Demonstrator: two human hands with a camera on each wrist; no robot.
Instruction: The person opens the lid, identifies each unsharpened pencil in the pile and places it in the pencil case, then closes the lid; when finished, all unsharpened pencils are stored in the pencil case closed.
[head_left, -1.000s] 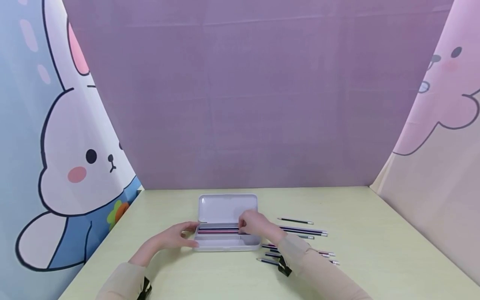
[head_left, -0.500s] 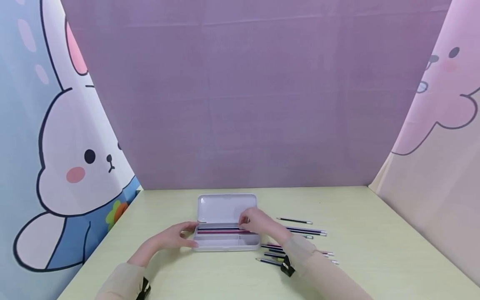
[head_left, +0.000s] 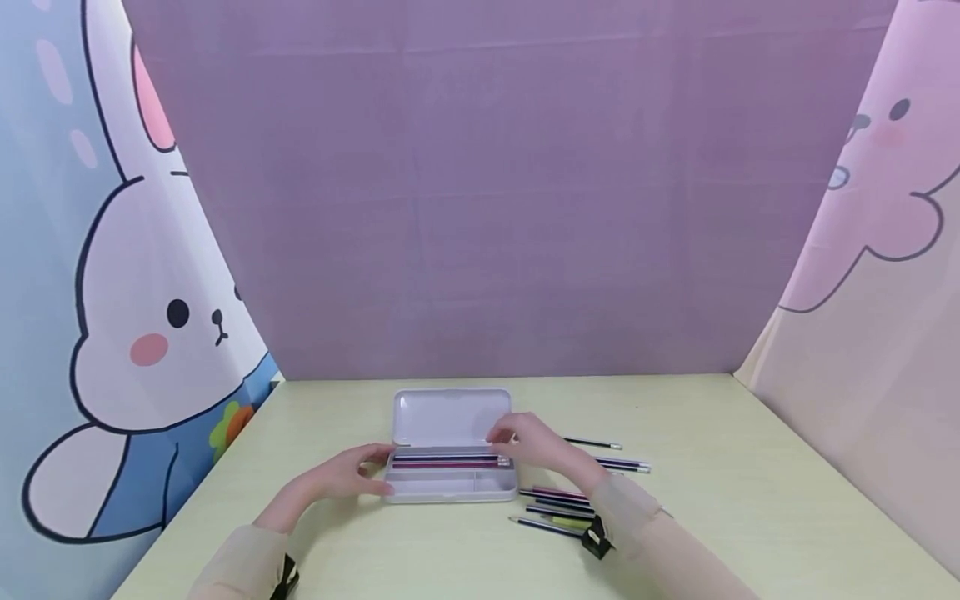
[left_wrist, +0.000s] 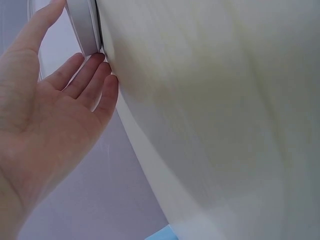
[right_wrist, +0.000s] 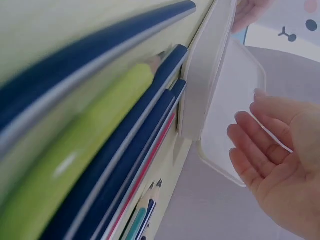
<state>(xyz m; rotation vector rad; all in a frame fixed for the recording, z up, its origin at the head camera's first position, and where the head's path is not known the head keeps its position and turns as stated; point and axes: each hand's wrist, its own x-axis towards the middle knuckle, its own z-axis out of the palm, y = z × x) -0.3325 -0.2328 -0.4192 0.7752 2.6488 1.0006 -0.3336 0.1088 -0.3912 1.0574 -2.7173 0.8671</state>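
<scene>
A white pencil case (head_left: 431, 486) lies on the table with its lid (head_left: 450, 417) folded back. Several dark and pink-red striped pencils (head_left: 450, 457) lie lengthwise in its long rear compartment, white ends to the right. My left hand (head_left: 345, 473) spans the case's left end, thumb near the front corner and relaxed fingers at the back one. Just above the right end is my right hand (head_left: 531, 442), fingers loosely bent with nothing between them, as the right wrist view confirms. The front compartments, split by a divider, hold nothing visible.
Right of the case lies a loose group of dark striped pencils (head_left: 555, 506), with a thicker yellow-green pencil (right_wrist: 85, 150) among them. Farther back are more pencils (head_left: 626, 465), partly behind the right forearm, and a single dark pencil (head_left: 592, 442). A purple cloth (head_left: 480, 208) hangs behind the table.
My right hand has let go of a pencil in the rear compartment and moved slightly right, uncovering the pencils' white ends. The left hand stays at the case's left end.
</scene>
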